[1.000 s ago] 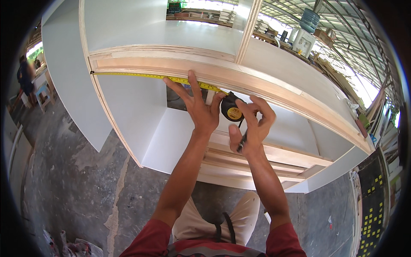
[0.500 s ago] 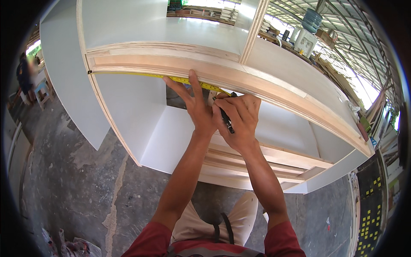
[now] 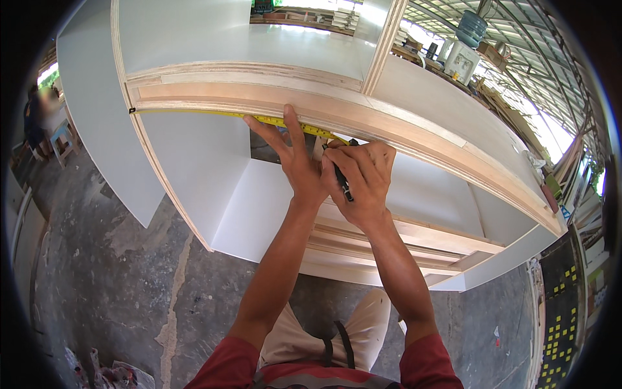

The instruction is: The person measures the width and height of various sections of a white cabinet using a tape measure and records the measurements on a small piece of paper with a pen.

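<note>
A yellow measuring tape [image 3: 265, 119] runs along the pale wooden rail [image 3: 214, 98] of a cabinet frame. Its dark hook [image 3: 132, 110] sits at the rail's left end. With two fingers spread, my left hand [image 3: 299, 159] steadies the tape against the rail's lower edge; its thumb is hidden. Closed round a black pen [image 3: 342, 181], my right hand [image 3: 364, 172] rests just right of the left one, close under the tape. The pen's tip is hard to make out. A small dark piece [image 3: 353, 142] shows at the tape's right end, partly covered by my right fingers.
White panels [image 3: 194, 155] and lower wooden rails [image 3: 414, 243] form the cabinet around my arms. A water dispenser [image 3: 461, 61] stands at the far right, among stacked boards. Another person [image 3: 35, 120] is at the far left, near a small stool [image 3: 63, 139]. Grey concrete floor [image 3: 123, 292] lies below.
The cabinet's left end sits very slightly farther left in the picture. Both hands, the pen and the tape hold nearly the same places.
</note>
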Motion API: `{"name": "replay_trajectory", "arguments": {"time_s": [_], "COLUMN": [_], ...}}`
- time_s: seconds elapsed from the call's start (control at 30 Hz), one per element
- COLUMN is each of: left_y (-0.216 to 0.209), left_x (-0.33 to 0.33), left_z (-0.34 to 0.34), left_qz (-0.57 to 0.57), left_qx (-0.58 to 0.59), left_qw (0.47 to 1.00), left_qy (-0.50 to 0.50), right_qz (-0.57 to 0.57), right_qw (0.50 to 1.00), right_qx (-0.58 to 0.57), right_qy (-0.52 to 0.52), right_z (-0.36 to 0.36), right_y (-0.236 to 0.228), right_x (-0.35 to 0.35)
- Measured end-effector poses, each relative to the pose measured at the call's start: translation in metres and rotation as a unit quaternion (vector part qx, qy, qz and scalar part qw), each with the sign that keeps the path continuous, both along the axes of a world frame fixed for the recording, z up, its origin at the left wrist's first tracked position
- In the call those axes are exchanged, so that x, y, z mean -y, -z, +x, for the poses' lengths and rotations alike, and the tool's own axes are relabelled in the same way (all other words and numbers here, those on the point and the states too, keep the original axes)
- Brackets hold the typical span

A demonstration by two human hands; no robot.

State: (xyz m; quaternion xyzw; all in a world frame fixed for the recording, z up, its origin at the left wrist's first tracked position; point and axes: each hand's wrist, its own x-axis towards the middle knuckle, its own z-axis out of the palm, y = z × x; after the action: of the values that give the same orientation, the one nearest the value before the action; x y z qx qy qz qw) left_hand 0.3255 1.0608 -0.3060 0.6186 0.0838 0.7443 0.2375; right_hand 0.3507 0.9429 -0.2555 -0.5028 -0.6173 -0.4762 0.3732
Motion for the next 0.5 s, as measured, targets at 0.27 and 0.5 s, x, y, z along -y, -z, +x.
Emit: {"name": "replay_trajectory", "arguments": {"time_s": [0.27, 0.5], "left_y": [0.0009, 0.0019], "left_x": [-0.0020, -0.0028], "left_z": [0.0014, 0.0020], "left_qz": [0.003, 0.005], "left_qx": [0.004, 0.009], "left_qw": [1.000, 1.000], "left_qy": [0.000, 0.006], "right_qz": [-0.001, -0.010], "right_qw": [1.000, 1.000], "right_qx": [-0.001, -0.003], "right_qy": [-0.006, -0.005], "right_z": [0.0001, 0.0008], "right_y": [0.0006, 0.0013], "right_x": [-0.0007, 0.0011]}}
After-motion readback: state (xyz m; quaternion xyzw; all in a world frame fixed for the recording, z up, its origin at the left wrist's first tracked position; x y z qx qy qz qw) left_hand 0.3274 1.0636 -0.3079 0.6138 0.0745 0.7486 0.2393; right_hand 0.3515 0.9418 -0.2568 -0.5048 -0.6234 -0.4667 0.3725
